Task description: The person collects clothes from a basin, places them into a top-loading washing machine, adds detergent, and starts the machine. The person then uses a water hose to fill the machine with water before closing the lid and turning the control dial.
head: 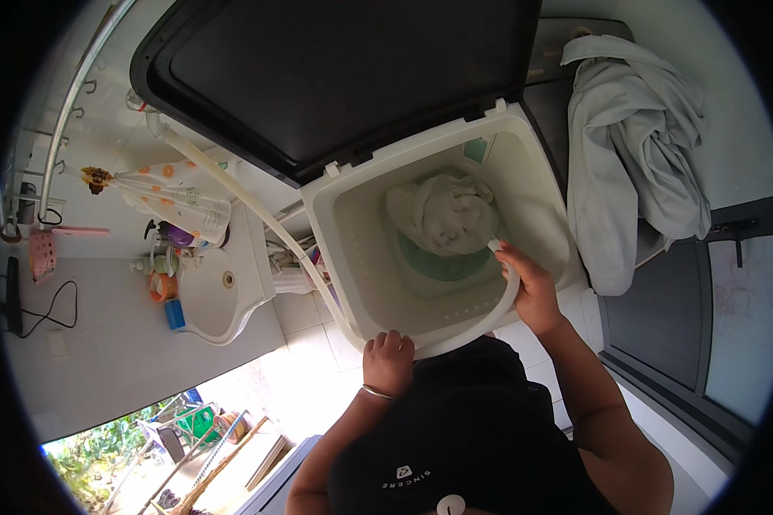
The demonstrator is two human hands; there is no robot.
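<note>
My right hand [529, 288] grips the free end of a pale plastic hose [504, 308], pointed down into the open tub of a washing machine [361, 257]. Water seems to run from the hose end onto a light wet cloth [448, 209] lying in water above the green round pulsator [441, 262]. My left hand [388, 362] rests on the tub's near rim, its fingers curled over the edge where the hose passes; whether it presses the hose there I cannot tell. The raised black lid [335, 77] stands behind the tub.
Light grey fabric [631, 161] is draped over the machine's right part. At left, a white washbasin [209, 290] holds bottles on its ledge, and the hose runs past it from a wall pipe. A dark door [657, 309] stands at right. Brooms [222, 467] lie outside at lower left.
</note>
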